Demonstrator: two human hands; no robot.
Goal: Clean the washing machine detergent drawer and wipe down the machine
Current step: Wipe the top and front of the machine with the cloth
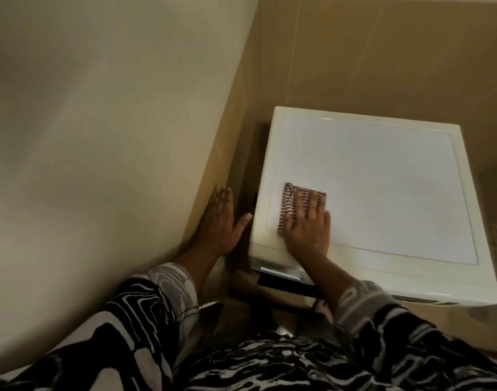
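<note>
A white washing machine (382, 187) stands in the corner, seen from above, its flat top facing me. A folded striped cloth (291, 201) lies on the top near the front left corner. My right hand (309, 227) presses flat on the cloth with fingers spread over it. My left hand (221, 221) rests open against the tiled wall, its thumb touching the machine's left edge. At the front a dark open slot (286, 286) shows below the top edge, partly hidden by my right forearm.
A beige tiled wall (382, 52) runs behind the machine and a pale wall (100, 108) closes in on the left. A narrow dark gap (250, 170) separates the machine from the left wall. My black-and-white patterned clothing (241, 356) fills the foreground.
</note>
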